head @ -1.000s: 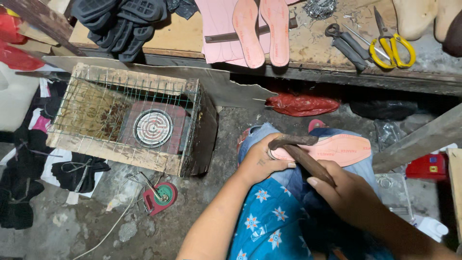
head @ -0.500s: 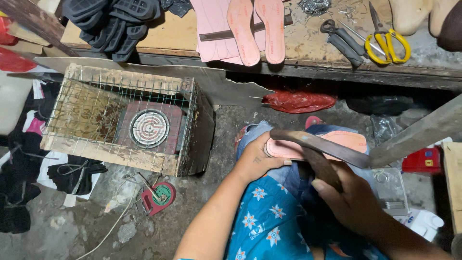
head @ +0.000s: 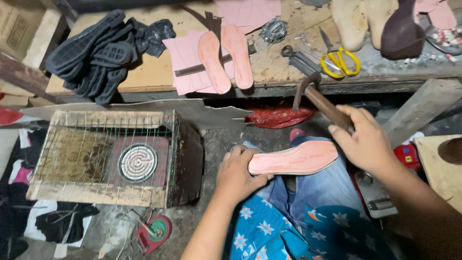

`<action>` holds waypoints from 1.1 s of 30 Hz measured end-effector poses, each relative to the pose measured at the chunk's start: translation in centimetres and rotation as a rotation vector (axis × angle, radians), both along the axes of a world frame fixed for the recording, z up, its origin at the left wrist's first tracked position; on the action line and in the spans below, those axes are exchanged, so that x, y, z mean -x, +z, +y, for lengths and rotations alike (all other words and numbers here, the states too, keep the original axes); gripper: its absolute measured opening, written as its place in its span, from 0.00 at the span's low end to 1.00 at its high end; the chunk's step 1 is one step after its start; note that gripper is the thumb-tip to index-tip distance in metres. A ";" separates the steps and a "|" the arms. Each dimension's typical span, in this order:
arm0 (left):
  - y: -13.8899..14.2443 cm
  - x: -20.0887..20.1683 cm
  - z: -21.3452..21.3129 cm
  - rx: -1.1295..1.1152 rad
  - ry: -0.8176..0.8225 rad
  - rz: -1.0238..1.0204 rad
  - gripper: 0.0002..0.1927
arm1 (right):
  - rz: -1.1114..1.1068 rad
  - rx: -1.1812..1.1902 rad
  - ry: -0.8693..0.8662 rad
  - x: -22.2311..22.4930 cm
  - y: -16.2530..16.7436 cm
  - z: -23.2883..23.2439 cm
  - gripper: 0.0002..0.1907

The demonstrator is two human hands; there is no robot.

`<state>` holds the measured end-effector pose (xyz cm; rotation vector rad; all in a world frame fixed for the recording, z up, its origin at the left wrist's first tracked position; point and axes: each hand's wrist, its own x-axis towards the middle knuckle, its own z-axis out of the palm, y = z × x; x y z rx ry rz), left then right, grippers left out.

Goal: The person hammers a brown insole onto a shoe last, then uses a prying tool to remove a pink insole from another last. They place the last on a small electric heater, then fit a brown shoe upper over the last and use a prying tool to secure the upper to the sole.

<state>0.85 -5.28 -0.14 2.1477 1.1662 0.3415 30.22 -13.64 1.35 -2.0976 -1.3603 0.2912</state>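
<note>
My left hand grips the heel end of a pink shoe insole that lies flat across my knee. My right hand holds a hammer by its brown wooden handle. The hammer's dark metal head is raised above the insole, near the front edge of the workbench. Two more pink insoles lie side by side on a pink sheet on the bench.
A wire and wood cage holding a round electric coil heater sits at left on the floor. The bench carries black soles, yellow scissors, pliers and shoe lasts. A red bag lies under the bench.
My right hand has lifted the hammer up off the insole, from low against it to raised near the bench edge. The camera tilted so that more of the bench shows.
</note>
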 end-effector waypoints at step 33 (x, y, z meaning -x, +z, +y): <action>-1.9 -2.2 -7.4 1.573 -0.291 -1.278 0.54 | 1.090 -0.253 0.375 7.9 2.3 -3.7 0.33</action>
